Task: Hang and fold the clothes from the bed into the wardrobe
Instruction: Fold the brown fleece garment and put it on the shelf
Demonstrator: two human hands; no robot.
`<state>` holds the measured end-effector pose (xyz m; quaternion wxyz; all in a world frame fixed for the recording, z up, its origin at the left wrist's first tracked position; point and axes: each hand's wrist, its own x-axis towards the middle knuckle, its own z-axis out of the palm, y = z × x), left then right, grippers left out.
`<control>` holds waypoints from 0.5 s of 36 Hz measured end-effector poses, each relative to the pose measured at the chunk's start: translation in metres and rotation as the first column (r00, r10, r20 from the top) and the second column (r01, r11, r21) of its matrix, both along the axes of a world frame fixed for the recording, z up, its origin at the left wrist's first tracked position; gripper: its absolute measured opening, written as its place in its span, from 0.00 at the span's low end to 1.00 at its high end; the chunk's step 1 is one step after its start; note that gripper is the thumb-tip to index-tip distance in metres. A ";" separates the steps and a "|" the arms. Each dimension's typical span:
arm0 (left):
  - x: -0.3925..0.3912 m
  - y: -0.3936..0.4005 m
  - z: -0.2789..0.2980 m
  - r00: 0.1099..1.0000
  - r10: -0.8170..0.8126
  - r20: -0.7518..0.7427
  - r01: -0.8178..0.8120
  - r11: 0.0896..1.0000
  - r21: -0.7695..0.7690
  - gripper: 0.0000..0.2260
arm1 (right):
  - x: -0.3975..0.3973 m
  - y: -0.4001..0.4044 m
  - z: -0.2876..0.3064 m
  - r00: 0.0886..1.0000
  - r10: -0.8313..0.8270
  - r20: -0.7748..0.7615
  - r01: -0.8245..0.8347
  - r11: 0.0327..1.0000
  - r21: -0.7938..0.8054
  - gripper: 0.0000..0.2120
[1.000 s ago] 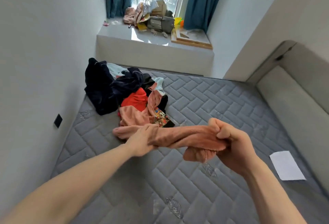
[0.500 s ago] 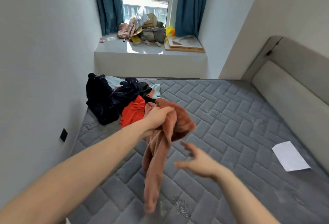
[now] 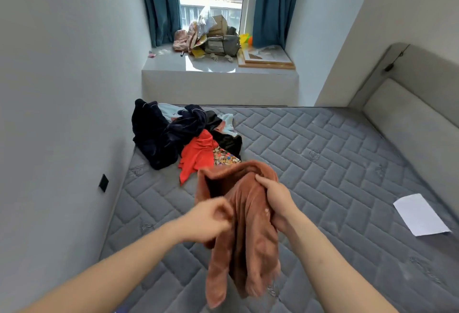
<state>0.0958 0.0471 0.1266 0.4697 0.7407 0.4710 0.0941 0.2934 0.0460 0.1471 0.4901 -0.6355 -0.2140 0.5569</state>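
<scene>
A person holds up a fuzzy brown garment (image 3: 244, 215) over the grey quilted mattress (image 3: 310, 163) of the bed. The right hand (image 3: 277, 199) grips the garment near its top, with the fingers curled over the cloth and the thumb on the near side. The left hand (image 3: 207, 222) is blurry, but its fingers look bunched together and pinch the left edge of the same garment. The garment hangs down between the two hands in long folds, and its lower ends dangle above the mattress without lying on it. Behind it, near the left wall, a pile of clothes (image 3: 188, 136) sits on the mattress. In the pile there is a dark blue velvet garment (image 3: 159, 133), a red garment (image 3: 198, 156), a shiny black one (image 3: 227, 140), a light blue one (image 3: 228, 121) and a piece with many small colours (image 3: 226, 158). A white sheet of paper (image 3: 419, 214) lies flat on the mattress far to the right, well apart from the clothes. A padded grey headboard (image 3: 407, 119) runs along the right side. At the far end, a white window ledge (image 3: 218, 71) holds bags and boxes (image 3: 218, 37) and a flat wooden frame (image 3: 267, 60). Blue curtains (image 3: 269, 4) hang on both sides of the window. A small black wall plate (image 3: 103, 183) is on the left wall.
</scene>
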 end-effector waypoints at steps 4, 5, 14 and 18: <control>-0.011 -0.038 -0.044 0.933 -0.270 -0.239 0.234 0.957 -0.171 0.28 | -0.015 -0.001 0.012 0.965 0.032 -0.259 -0.061 0.992 -0.106 0.15; -0.009 -0.044 -0.053 0.930 -0.298 -0.215 0.263 0.948 -0.178 0.36 | -0.020 -0.002 0.013 0.953 0.042 -0.300 -0.081 0.990 -0.118 0.17; 0.001 -0.033 -0.076 0.968 0.252 -0.010 -0.252 0.963 -0.099 0.16 | -0.027 -0.012 0.008 0.895 0.015 -0.445 -0.050 0.996 -0.067 0.13; -0.018 -0.008 -0.056 0.943 0.312 0.118 -0.299 0.947 -0.115 0.15 | 0.001 -0.030 -0.012 0.995 0.034 -0.099 -0.042 0.996 -0.079 0.17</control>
